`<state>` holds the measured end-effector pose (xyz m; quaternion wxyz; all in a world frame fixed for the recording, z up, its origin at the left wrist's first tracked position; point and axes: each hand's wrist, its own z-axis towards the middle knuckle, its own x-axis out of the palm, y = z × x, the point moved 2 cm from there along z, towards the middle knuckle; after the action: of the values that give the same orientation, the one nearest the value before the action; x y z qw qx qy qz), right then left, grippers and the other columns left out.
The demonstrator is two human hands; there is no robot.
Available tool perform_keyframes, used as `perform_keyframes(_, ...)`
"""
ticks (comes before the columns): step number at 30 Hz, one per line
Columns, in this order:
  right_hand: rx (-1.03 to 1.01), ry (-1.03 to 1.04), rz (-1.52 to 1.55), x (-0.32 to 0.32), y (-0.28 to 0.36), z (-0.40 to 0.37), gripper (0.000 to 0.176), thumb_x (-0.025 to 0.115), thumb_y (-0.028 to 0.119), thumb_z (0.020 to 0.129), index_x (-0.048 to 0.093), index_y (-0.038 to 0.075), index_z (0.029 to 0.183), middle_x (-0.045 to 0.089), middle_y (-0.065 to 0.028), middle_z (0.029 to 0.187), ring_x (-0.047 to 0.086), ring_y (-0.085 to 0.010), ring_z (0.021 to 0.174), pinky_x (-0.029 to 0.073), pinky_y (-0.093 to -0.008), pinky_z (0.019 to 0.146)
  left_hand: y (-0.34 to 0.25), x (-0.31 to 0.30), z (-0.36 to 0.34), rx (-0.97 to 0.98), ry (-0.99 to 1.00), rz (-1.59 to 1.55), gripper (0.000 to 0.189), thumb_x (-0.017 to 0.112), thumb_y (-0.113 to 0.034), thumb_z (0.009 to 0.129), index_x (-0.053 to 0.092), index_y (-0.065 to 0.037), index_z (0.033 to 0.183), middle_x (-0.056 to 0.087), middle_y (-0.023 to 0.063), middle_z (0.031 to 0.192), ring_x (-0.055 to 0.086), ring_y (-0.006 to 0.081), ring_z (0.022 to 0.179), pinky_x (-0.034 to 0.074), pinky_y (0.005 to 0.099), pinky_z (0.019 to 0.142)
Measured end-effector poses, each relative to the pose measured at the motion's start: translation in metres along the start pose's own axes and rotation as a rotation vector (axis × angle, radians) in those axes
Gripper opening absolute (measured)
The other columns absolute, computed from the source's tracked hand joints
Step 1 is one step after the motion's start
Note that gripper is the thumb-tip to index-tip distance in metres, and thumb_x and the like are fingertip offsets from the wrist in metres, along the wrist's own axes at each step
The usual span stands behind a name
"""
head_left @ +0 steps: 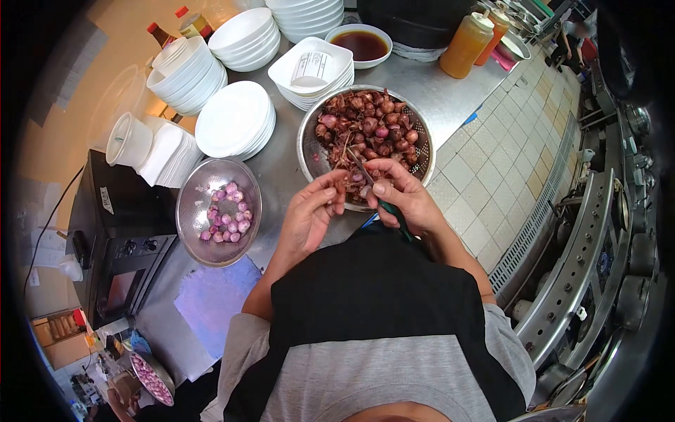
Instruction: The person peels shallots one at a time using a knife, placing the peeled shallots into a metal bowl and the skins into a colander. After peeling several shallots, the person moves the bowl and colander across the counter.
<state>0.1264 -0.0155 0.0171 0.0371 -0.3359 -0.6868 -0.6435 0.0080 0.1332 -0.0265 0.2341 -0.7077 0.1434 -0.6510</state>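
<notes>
A large metal colander full of unpeeled brown-red shallots stands on the steel counter. Over its near edge, my right hand is closed around a small knife with a green handle, its blade pointing up and left over the shallots. My left hand is beside it on the left, thumb and fingertips pinched together at a bit of papery skin. A reddish shallot shows between the hands by the blade; which fingers support it is unclear. A second colander at the left holds peeled pink shallots.
Stacked white bowls and plates line the back left, beside a black microwave. A bowl of dark sauce and sauce bottles stand behind. Stoves are at the right. Another person's hand shows lower left.
</notes>
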Motion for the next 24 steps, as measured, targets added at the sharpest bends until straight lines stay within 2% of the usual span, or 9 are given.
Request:
perform_keyframes(2, 0.01, -0.002, -0.054, 0.005, -0.002, 0.002, 0.035, 0.053, 0.014, 0.092, 0.043, 0.011, 0.126, 0.053, -0.0043, 0.076, 0.045, -0.0066, 0.053, 0.035, -0.0185, 0.043, 0.0, 0.016, 0.002, 0.146, -0.194, 0.146, 0.034, 0.055, 0.003, 0.085, 0.05, 0.004, 0.118, 0.059, 0.0097, 0.099, 0.061, 0.0165, 0.092, 0.051, 0.026, 0.08)
perform_keyframes(5, 0.014, -0.008, -0.09, 0.009, -0.003, 0.003, 0.035, 0.053, 0.014, 0.092, 0.043, 0.01, 0.126, 0.054, -0.004, 0.076, 0.045, -0.0067, 0.054, 0.036, -0.0184, 0.043, 0.003, 0.021, 0.007, 0.213, -0.247, 0.25, 0.027, 0.056, 0.002, 0.086, 0.052, 0.002, 0.113, 0.059, 0.0092, 0.1, 0.062, 0.016, 0.087, 0.053, 0.0253, 0.077)
perform_keyframes(12, -0.031, 0.005, -0.29, 0.008, -0.006, 0.003, 0.044, 0.053, 0.012, 0.092, 0.038, 0.011, 0.133, 0.055, -0.0036, 0.077, 0.046, -0.0067, 0.054, 0.038, -0.0197, 0.044, 0.006, 0.012, 0.011, 0.249, -0.284, 0.174, 0.025, 0.058, 0.003, 0.085, 0.054, 0.001, 0.11, 0.061, 0.009, 0.098, 0.062, 0.0159, 0.087, 0.052, 0.0256, 0.079)
perform_keyframes(16, -0.04, 0.036, -0.382, 0.009, -0.006, 0.002, 0.046, 0.053, 0.01, 0.091, 0.038, 0.01, 0.134, 0.055, -0.0038, 0.076, 0.045, -0.0069, 0.052, 0.038, -0.0201, 0.044, -0.002, 0.014, 0.007, 0.255, -0.296, 0.387, 0.025, 0.06, 0.003, 0.083, 0.058, 0.003, 0.108, 0.063, 0.0099, 0.098, 0.061, 0.0147, 0.087, 0.05, 0.0264, 0.079)
perform_keyframes(20, -0.006, 0.035, -0.387, 0.004, -0.007, 0.004, 0.044, 0.053, 0.009, 0.091, 0.04, 0.01, 0.133, 0.054, -0.0034, 0.075, 0.044, -0.0071, 0.049, 0.036, -0.0203, 0.043, -0.007, 0.01, 0.006, 0.273, -0.312, 0.54, 0.027, 0.063, 0.003, 0.081, 0.059, 0.005, 0.108, 0.064, 0.0104, 0.098, 0.061, 0.0142, 0.086, 0.05, 0.0267, 0.079)
perform_keyframes(24, 0.053, -0.004, -0.221, 0.003, -0.012, 0.006, 0.038, 0.053, 0.011, 0.091, 0.045, 0.009, 0.128, 0.054, -0.0038, 0.074, 0.043, -0.007, 0.047, 0.034, -0.0203, 0.04, -0.004, 0.009, 0.008, 0.229, -0.333, 0.489, 0.028, 0.064, 0.003, 0.08, 0.059, 0.004, 0.107, 0.064, 0.0106, 0.098, 0.062, 0.0148, 0.085, 0.05, 0.0257, 0.078)
